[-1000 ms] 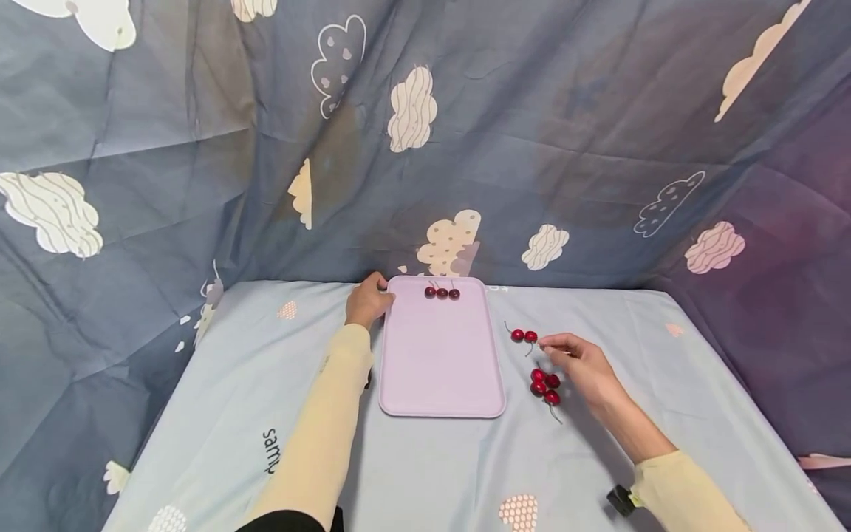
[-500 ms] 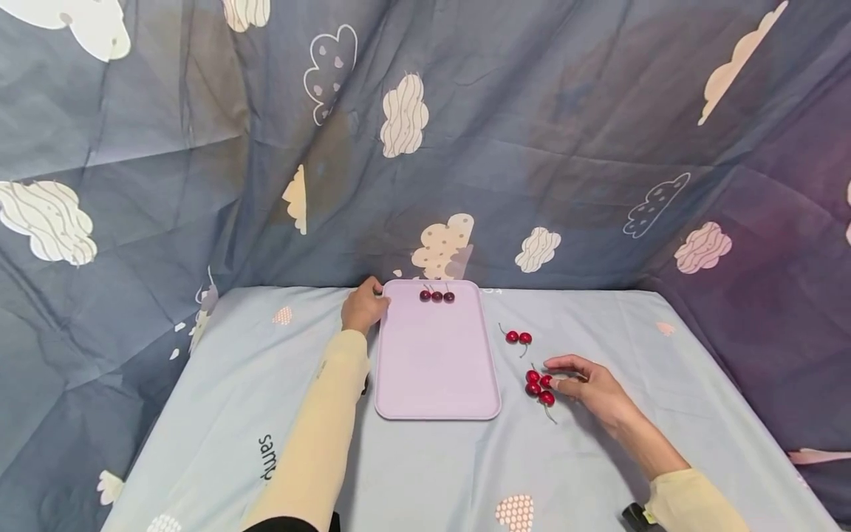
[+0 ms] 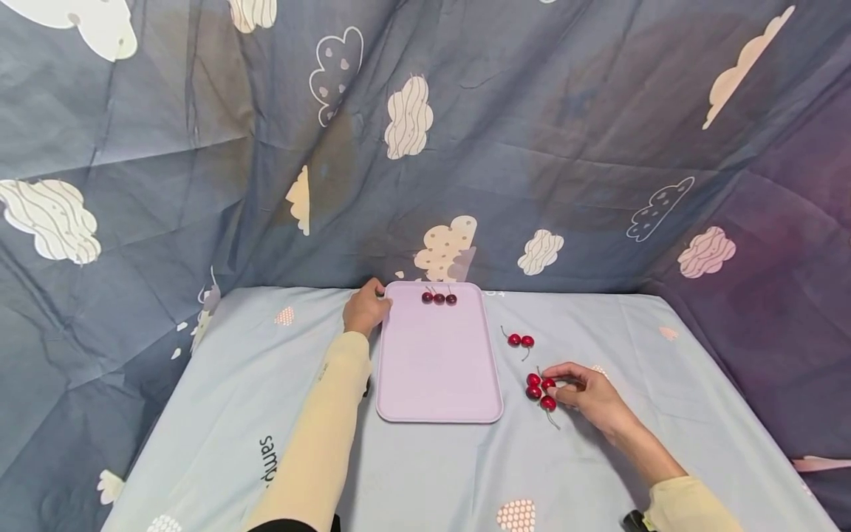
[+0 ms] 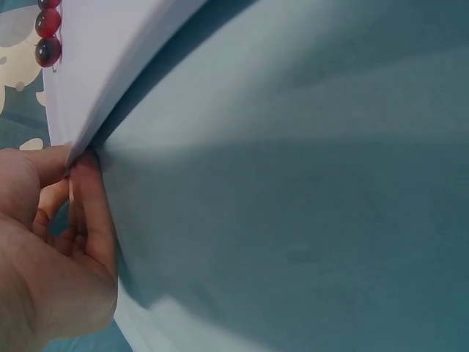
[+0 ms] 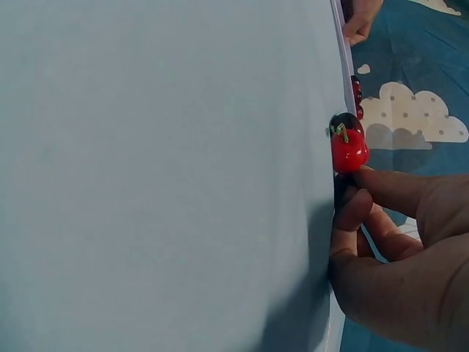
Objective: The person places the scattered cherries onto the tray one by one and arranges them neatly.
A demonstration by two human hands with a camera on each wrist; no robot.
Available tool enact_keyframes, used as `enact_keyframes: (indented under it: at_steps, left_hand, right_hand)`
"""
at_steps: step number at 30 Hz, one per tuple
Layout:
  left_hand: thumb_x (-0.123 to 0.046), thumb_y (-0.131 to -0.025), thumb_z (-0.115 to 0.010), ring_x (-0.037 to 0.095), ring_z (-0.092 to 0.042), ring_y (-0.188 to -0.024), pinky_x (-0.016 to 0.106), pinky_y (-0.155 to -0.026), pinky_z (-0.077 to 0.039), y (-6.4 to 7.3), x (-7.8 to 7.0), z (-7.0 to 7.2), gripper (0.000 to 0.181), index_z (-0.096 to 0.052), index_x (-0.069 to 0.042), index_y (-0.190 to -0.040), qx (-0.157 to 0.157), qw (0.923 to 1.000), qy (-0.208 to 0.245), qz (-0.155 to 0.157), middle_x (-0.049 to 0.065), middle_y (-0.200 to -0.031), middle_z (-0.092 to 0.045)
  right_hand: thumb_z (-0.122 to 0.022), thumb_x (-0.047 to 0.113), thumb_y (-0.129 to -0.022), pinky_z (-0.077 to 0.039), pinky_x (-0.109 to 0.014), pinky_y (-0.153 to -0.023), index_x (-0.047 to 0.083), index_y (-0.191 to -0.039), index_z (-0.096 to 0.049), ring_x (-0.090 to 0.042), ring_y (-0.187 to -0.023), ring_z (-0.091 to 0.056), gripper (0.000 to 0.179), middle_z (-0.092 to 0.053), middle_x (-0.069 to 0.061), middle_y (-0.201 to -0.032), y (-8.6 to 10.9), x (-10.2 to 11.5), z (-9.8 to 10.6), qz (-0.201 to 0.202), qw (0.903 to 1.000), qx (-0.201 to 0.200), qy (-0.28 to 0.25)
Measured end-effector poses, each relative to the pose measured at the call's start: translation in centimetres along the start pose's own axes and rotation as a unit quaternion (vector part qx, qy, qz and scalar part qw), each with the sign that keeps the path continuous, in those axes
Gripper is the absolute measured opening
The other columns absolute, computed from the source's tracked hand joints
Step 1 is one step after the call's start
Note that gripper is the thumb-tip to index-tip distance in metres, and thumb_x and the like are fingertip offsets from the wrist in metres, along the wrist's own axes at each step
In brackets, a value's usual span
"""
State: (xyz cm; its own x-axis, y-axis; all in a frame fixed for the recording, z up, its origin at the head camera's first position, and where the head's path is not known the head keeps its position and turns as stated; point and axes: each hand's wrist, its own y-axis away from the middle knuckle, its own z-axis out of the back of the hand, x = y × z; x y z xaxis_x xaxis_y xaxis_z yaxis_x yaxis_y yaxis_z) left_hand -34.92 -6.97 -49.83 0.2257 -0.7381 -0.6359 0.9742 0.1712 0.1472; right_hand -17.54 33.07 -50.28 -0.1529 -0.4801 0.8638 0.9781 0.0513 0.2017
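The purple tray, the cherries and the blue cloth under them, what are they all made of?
The purple tray looks like smooth, matte plastic: even color, rounded corners, molded rim. The cherries have smooth, glossy skins with bright highlights; they could be real fruit or shiny plastic, I can't tell. The blue cloth seems to be soft, dull fabric, with creases and printed hearts.
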Motion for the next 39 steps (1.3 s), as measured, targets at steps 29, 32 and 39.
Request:
enact_keyframes:
  at_steps: [29,32,39]
  left_hand:
    - [-0.032,-0.102,-0.063,0.031,-0.063,-0.107,0.046,-0.099,-0.047,-0.6,0.5,-0.2,0.028,-0.059,-0.017,-0.126,0.002,0.9999,-0.015,-0.002,0.013,-0.114,-0.071]
    - [-0.031,-0.101,-0.064,0.031,-0.063,-0.104,0.046,-0.097,-0.047,-0.5,0.6,-0.1,0.027,-0.060,-0.017,-0.124,-0.007,0.9998,-0.017,-0.008,0.013,-0.112,-0.072]
    - [-0.032,-0.101,-0.065,0.032,-0.063,-0.104,0.047,-0.098,-0.048,-0.7,0.5,-0.4,0.026,-0.060,-0.017,-0.122,-0.003,0.9999,-0.011,-0.011,0.013,-0.111,-0.072]
  right_hand:
    - [-0.077,0.011,-0.095,-0.056,-0.028,-0.064,0.007,-0.119,-0.073,-0.019,-0.077,-0.070,0.025,-0.075,-0.019,-0.113,-7.8,8.5,-10.2,0.111,0.9923,-0.049,-0.025]
    - [-0.078,0.010,-0.093,-0.052,-0.026,-0.062,0.010,-0.114,-0.075,-0.025,-0.079,-0.072,0.021,-0.078,-0.015,-0.107,-9.1,10.1,-11.4,0.119,0.9916,-0.051,0.008]
    - [-0.075,0.002,-0.090,-0.053,-0.027,-0.056,0.009,-0.108,-0.075,-0.033,-0.077,-0.076,0.019,-0.080,-0.014,-0.098,-12.2,11.7,-13.0,0.123,0.9914,-0.029,0.033]
